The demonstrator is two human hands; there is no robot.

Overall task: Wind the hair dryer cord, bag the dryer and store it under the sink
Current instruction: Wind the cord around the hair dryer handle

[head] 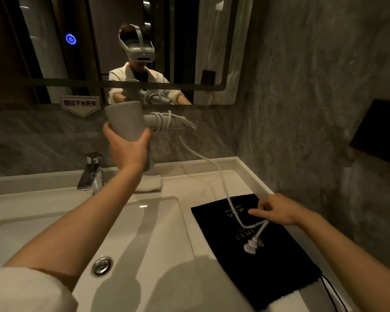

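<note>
Your left hand (126, 145) holds the hair dryer (124, 119) by its barrel, raised at centre frame before the mirror (189, 41), fingers wrapped around the body. Several turns of cord (214, 164) are wound on the handle, which points right. The remaining cord hangs down to the lower right, where your right hand (279, 210) pinches it between thumb and fingers above the black bag (268, 262). The plug (250, 247) dangles below that hand, over the bag. The bag lies flat on the worktop (200, 183), right of the sink (144, 233), drawstring trailing toward the lower right corner. A faucet (91, 172) stands at left-centre, a folded towel (149, 183) beside it.
</note>
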